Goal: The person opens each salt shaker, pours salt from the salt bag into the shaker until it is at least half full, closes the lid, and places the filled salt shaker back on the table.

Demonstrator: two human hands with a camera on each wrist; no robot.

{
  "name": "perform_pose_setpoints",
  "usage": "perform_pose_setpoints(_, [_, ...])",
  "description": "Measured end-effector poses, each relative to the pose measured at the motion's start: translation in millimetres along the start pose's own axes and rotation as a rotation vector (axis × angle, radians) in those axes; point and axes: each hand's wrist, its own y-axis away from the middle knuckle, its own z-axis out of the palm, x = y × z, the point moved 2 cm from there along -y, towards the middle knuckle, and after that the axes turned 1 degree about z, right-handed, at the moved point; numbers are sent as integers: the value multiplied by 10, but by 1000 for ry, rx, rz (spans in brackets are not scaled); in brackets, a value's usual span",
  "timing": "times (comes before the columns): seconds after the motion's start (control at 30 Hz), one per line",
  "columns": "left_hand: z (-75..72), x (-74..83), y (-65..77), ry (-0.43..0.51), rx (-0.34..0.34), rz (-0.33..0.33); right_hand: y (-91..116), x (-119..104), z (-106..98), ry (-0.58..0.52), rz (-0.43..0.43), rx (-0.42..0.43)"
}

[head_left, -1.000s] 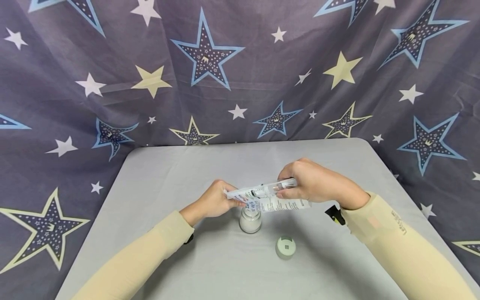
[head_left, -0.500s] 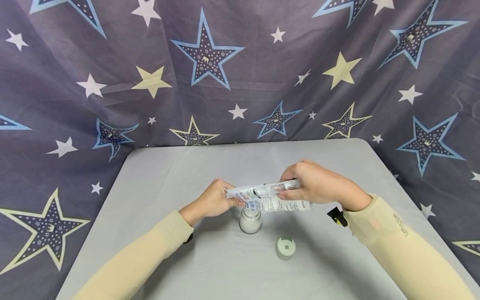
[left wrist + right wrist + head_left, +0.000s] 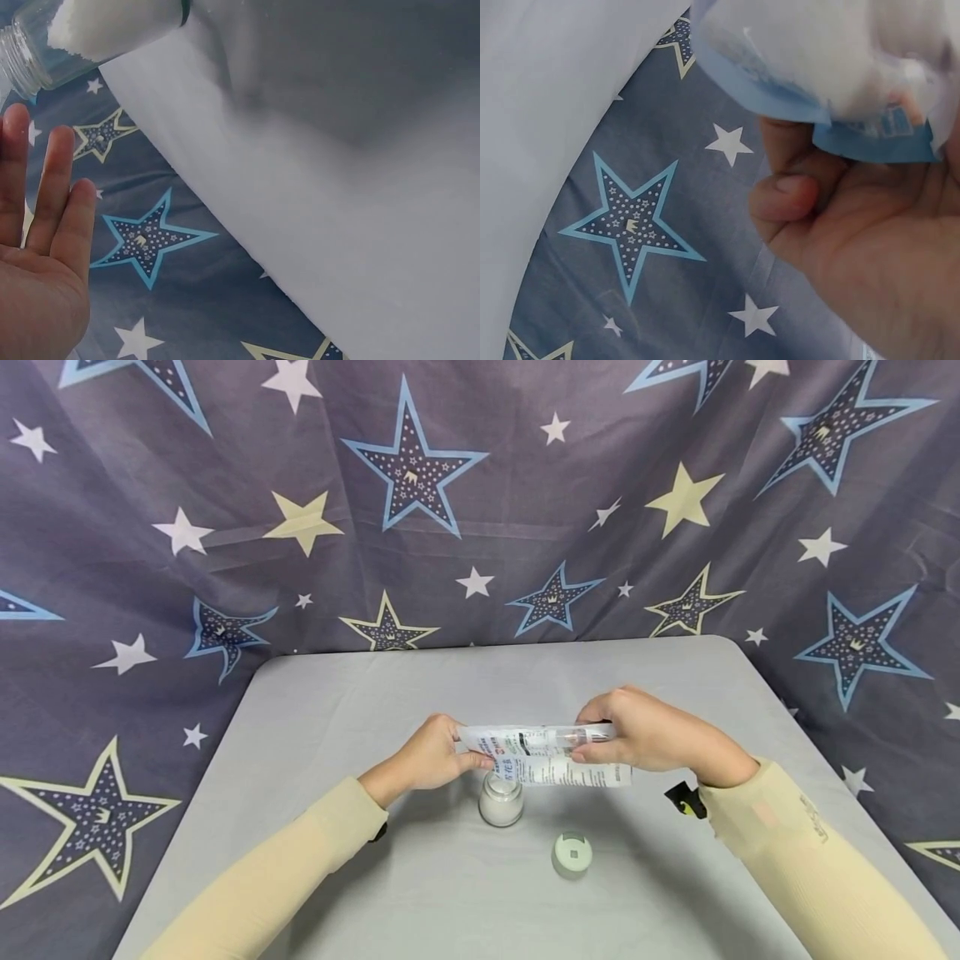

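Observation:
A printed plastic bag of white granules (image 3: pixel 551 758) is held between both hands over a small glass jar (image 3: pixel 502 803). My left hand (image 3: pixel 429 754) pinches the bag's left end, close over the jar mouth. On its right end, my right hand (image 3: pixel 637 731) grips the bag with the thumb in front. In the left wrist view the jar (image 3: pixel 112 30) holds white granules, and several fingers (image 3: pixel 54 180) of the left hand extend beside its neck. The right wrist view shows the bag's blue edge (image 3: pixel 877 142) against the right hand's curled fingers. Its mouth is hidden.
A pale green round lid (image 3: pixel 572 855) lies on the table to the right of the jar and nearer the front. The table (image 3: pixel 360 693) has a grey-white cover. Behind it hangs a dark star-patterned cloth (image 3: pixel 480 552).
My right hand has shifted right and slightly down with the bag, which now lies more level. The left hand stays almost where it was. Jar and lid have not moved.

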Motion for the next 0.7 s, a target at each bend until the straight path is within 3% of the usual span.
perform_pose_setpoints(0.7, [-79,194,-68,-50,-17,31,199,301,173,-157,56,-63])
